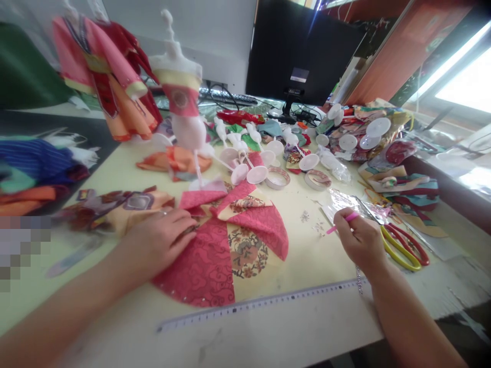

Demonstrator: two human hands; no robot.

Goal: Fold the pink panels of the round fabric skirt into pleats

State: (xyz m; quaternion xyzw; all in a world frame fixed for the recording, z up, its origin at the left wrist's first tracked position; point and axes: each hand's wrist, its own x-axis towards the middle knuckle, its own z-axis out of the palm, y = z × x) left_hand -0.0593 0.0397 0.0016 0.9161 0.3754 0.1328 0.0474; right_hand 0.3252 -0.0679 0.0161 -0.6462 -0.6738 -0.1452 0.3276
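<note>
My left hand, with a ring on one finger, rests at the left edge of a small red and cream patterned skirt. Its fingers are bent and close together on the cloth; the fingertips are partly hidden. Tiny pale dots run along the skirt's curved lower hem. My right hand is closed around a thin pink pen-like stick, its tip pointing left. Just left of the tip, small shiny bits lie scattered on the table. A white ruler stretches below the skirt.
Red- and yellow-handled scissors lie right of my right hand. Tape rolls and several white doll stands are behind the skirt. A dressed mannequin stands at back left, near a pink robe. A black monitor rises behind.
</note>
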